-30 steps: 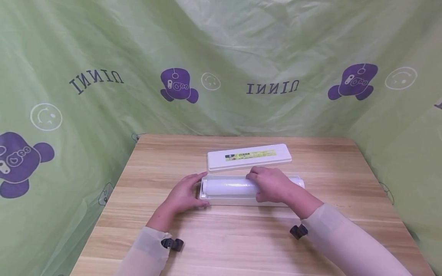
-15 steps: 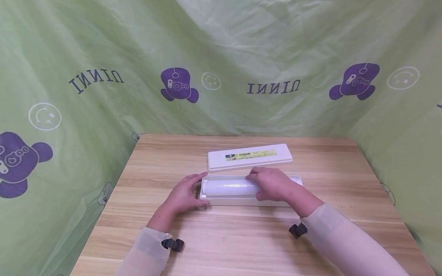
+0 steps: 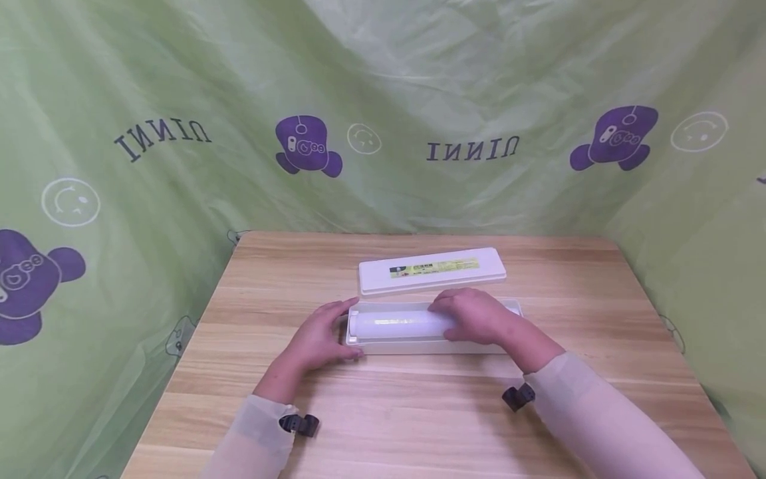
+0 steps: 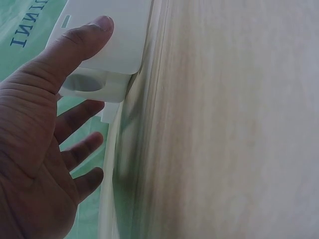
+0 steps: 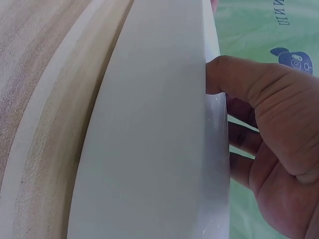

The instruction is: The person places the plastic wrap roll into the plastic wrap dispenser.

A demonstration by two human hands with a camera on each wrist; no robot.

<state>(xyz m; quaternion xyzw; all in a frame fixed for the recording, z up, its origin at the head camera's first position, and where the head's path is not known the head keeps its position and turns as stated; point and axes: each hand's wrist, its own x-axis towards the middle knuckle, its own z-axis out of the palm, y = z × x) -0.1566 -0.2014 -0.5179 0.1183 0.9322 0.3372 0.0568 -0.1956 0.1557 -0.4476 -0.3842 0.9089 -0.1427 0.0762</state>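
A long, narrow white plastic box (image 3: 407, 347) lies lidless across the table. In it lies a shiny roll of cling film (image 3: 383, 324). My left hand (image 3: 320, 339) spans the box's left end, thumb on the front wall and index finger at the far corner; in the left wrist view the other fingers are spread apart beside it. My right hand (image 3: 475, 318) grips the roll from above, right of its middle, with the thumb (image 5: 224, 74) on the near side and the fingers over the far side. The hand hides part of the roll's right half.
Just behind the box, a white lid (image 3: 377, 276) with a yellow-green label lies slightly askew on the wooden table (image 3: 371, 426). A green printed curtain (image 3: 395, 193) surrounds the table's back and sides.
The cling film roll has sunk slightly lower in the box and turned a little, its glare shifting. My right hand has moved slightly with it; the left hand keeps its place.
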